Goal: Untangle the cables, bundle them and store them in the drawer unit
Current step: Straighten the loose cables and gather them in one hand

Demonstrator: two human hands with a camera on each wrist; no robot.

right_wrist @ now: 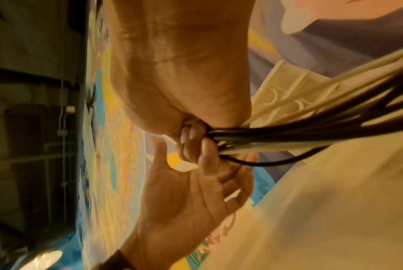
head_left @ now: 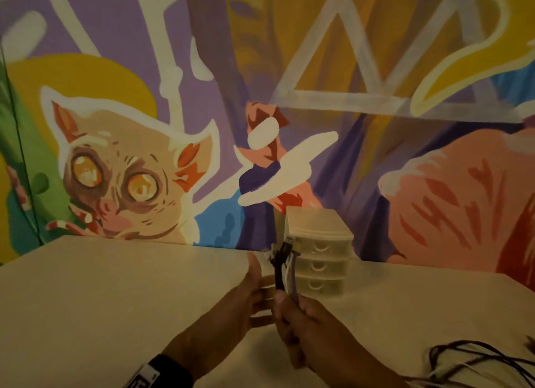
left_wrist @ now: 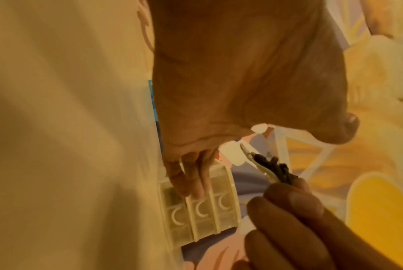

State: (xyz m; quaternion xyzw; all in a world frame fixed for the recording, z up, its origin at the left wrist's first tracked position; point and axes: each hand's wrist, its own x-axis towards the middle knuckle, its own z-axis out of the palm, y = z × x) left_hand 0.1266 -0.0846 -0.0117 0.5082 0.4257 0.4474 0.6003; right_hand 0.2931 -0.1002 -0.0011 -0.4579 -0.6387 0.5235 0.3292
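My right hand (head_left: 292,321) grips a bunch of cables (head_left: 285,267), black, white and purple, held upright with the plug ends pointing up. In the right wrist view the fist (right_wrist: 196,133) closes round the cables (right_wrist: 311,126), which trail off to the right. My left hand (head_left: 256,293) is beside it on the left, palm open, thumb up, fingers straight and reaching toward the bunch (left_wrist: 274,168). The small translucent drawer unit (head_left: 321,251) with three shut drawers stands on the table just behind both hands, against the wall.
More loose cables (head_left: 477,361) lie tangled on the beige table (head_left: 115,301) at the lower right. A painted mural wall (head_left: 260,98) rises right behind the drawer unit. The table's left edge falls away at the far left.
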